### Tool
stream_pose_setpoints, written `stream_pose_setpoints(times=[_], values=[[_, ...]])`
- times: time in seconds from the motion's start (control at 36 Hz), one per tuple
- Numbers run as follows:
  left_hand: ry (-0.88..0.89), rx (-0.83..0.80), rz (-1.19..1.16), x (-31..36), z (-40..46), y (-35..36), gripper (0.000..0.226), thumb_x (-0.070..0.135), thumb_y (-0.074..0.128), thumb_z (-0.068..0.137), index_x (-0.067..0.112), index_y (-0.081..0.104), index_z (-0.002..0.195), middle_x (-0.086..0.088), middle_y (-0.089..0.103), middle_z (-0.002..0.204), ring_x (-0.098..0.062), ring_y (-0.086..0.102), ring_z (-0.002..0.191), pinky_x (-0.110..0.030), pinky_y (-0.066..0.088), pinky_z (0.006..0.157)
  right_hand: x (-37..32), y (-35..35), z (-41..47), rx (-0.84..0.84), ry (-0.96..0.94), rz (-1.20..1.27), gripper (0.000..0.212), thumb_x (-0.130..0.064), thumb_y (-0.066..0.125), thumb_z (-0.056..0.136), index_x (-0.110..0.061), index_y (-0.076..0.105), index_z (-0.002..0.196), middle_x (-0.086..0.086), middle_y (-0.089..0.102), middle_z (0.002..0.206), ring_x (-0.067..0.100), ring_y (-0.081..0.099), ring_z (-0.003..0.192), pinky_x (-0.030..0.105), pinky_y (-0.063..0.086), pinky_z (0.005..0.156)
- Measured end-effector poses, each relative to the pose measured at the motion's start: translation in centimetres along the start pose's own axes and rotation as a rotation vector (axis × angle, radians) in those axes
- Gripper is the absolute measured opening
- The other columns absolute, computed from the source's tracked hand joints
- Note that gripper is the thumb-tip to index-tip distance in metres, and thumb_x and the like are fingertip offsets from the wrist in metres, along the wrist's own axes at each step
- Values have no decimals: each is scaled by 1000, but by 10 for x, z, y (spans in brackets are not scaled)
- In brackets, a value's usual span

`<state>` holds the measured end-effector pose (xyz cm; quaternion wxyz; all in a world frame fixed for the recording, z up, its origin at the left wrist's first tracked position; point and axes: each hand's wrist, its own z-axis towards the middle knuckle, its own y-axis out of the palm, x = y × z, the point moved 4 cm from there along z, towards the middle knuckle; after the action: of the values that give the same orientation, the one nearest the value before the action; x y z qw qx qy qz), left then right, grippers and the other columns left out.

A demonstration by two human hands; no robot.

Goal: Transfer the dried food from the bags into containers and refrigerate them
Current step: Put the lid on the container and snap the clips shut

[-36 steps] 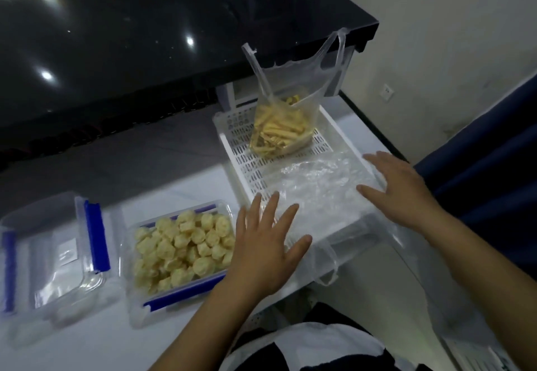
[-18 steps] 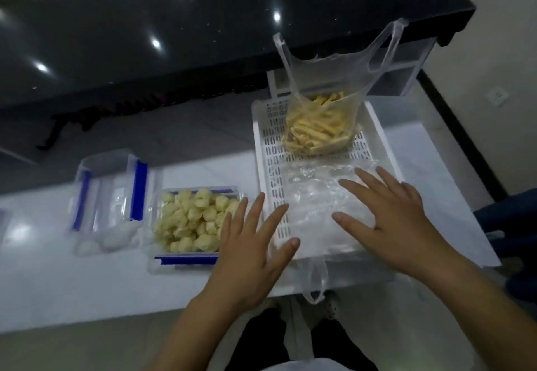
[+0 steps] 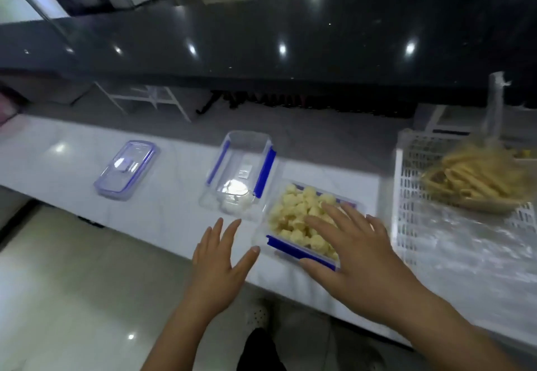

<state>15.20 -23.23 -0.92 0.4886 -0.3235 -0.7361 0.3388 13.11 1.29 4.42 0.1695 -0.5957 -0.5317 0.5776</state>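
A clear container with blue clips (image 3: 290, 247) sits on the white counter, filled with pale yellow dried food pieces (image 3: 293, 211). My right hand (image 3: 354, 257) hovers over its right half with fingers spread and straight. My left hand (image 3: 220, 257) is open just left of it, thumb near the container's corner. A second, empty clear container (image 3: 241, 173) stands behind and to the left. A lid (image 3: 126, 167) lies further left. On the right, a clear bag of yellow sticks (image 3: 476, 181) sits in a white perforated tray (image 3: 406, 196), with an empty flat bag (image 3: 479, 234) in front of it.
The white counter (image 3: 72, 161) runs left to right, with its front edge close to me. A dark glossy counter (image 3: 261, 39) rises behind it. Tiled floor (image 3: 72, 298) lies below at the left.
Both hands have left the flat bag on the tray and moved left to the filled container. The view has swung left, and the lid has come into sight.
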Motion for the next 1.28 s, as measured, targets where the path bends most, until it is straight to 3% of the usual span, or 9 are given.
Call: stream_pose_setpoints(times=[0.08,0.44,0.56,0.69,0.83,1.06,1.28], values=[[-37,11,-3,-38,21,-18,74,62,49,94,38,19,157,5,3,168,-18,-1,155,-44,6,125,-21,27,31,-27,8,-13,66,-71,38,91,-51,16,151,-13,-3,167,15,-15,152,48,-6,122],[-97,51,47,-218,141,-121,83,62,57,91,34,17,158,-4,2,169,-27,-1,155,-47,7,124,-141,145,164,-131,29,-201,68,-69,33,95,-49,5,154,-12,-12,166,17,-19,151,48,-9,121],[-179,110,157,-277,200,-169,93,67,63,83,31,20,158,-10,6,168,-31,6,154,-49,12,122,-165,178,200,-122,59,-195,67,-69,34,94,-51,7,153,-12,-8,167,16,-13,153,45,-7,121],[-276,73,218,-328,268,-211,116,79,67,69,36,7,158,-10,-7,168,-34,-5,154,-54,3,121,-168,211,229,-179,152,-231,70,-68,32,95,-48,3,155,-7,-9,168,23,-10,154,50,-1,121],[-285,1,257,-346,305,-223,134,88,68,57,38,-6,157,-13,-8,167,-37,-4,153,-58,4,119,-166,227,236,-157,208,-247,68,-68,31,94,-49,5,154,-7,-10,167,24,-13,153,51,1,120],[-265,8,261,-354,320,-221,135,87,71,51,37,1,156,-18,9,162,-41,20,146,-56,21,116,-164,238,232,-83,211,-277,64,-66,27,97,-52,-2,152,-10,-14,166,19,-19,152,48,-8,120],[-231,136,287,-348,318,-226,122,81,75,55,37,16,152,-18,34,147,-41,40,131,-55,33,106,-167,234,232,-103,194,-218,66,-62,33,98,-50,1,154,-9,-13,167,18,-20,151,47,-11,120]])
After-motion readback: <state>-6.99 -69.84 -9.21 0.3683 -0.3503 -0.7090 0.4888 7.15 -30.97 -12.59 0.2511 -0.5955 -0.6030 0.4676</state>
